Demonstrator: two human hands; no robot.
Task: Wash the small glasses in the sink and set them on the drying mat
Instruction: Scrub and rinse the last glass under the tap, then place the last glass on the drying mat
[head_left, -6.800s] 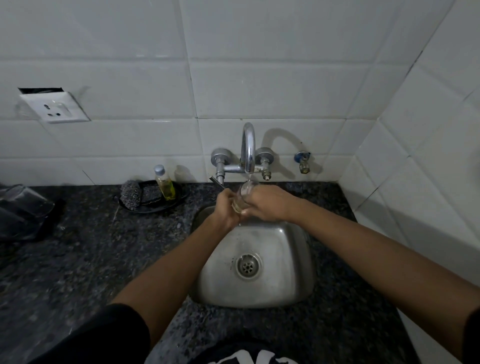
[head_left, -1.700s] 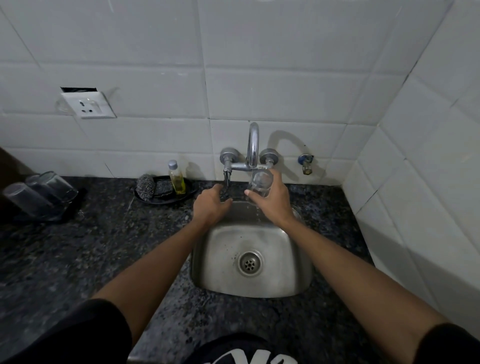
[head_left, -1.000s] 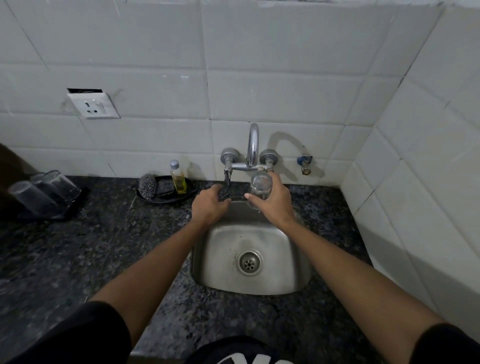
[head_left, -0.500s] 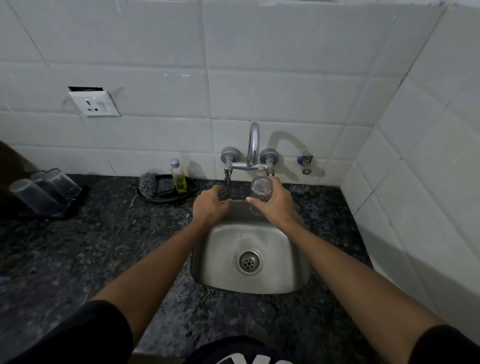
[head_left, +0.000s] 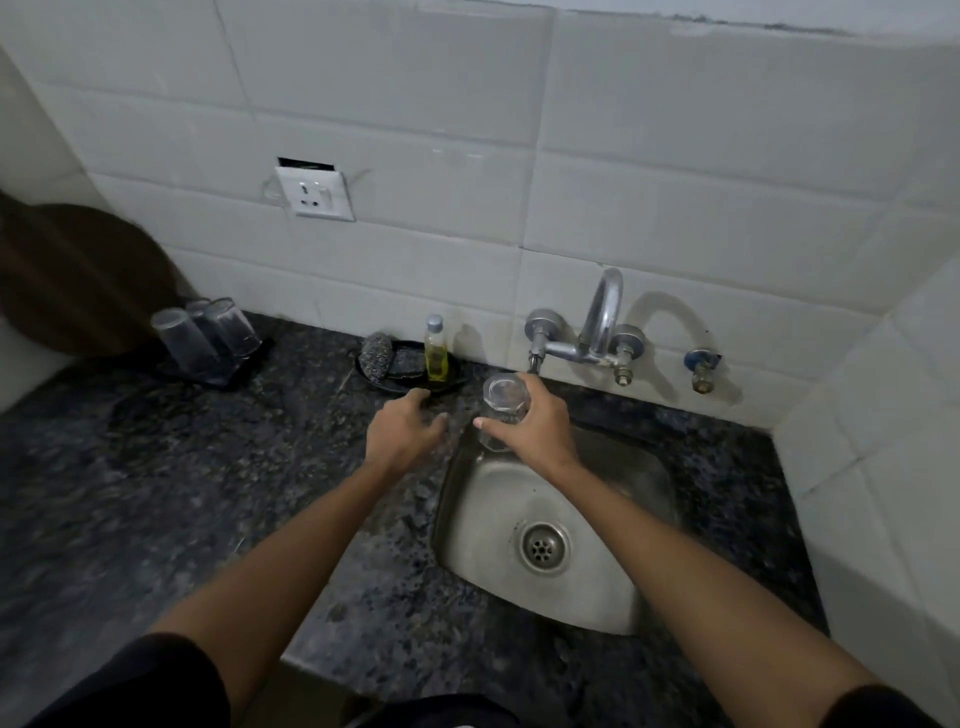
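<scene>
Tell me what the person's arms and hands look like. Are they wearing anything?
Both arms are bare from the short black sleeves down. The left hand and right hand wear no gloves, and no rings, watch or bracelets show.

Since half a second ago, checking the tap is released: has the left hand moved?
Yes. The left hand went left from the tap handle, over the counter.
</scene>
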